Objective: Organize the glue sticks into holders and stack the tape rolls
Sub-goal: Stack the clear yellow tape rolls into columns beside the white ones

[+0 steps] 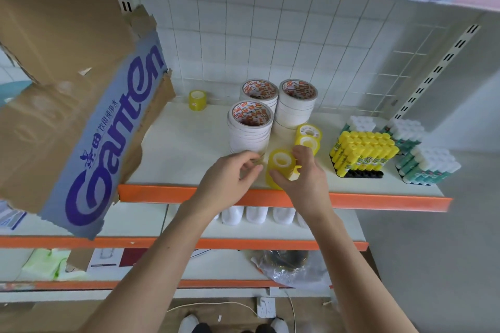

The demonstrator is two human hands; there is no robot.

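Note:
My right hand (303, 173) grips a stack of yellow clear-tape rolls (280, 167), tilted, near the front edge of the white shelf (176, 154). My left hand (230, 173) is curled beside it, its fingertips at a small clear roll (255, 161) at the foot of the nearest white tape stack (250, 127). Two more white tape stacks (259, 94) (297, 103) stand behind. More yellow rolls (308, 135) lie behind my right hand; a lone one (197, 100) sits at the back. Yellow glue sticks (362, 150) fill a black holder; green-and-white glue sticks (424, 165) fill others at the right.
A torn cardboard box (81, 105) with blue print hangs over the shelf's left end. An orange shelf lip (378, 201) runs along the front. Lower shelves hold white items (255, 215) and a plastic bag (292, 265). A wire grid backs the shelf.

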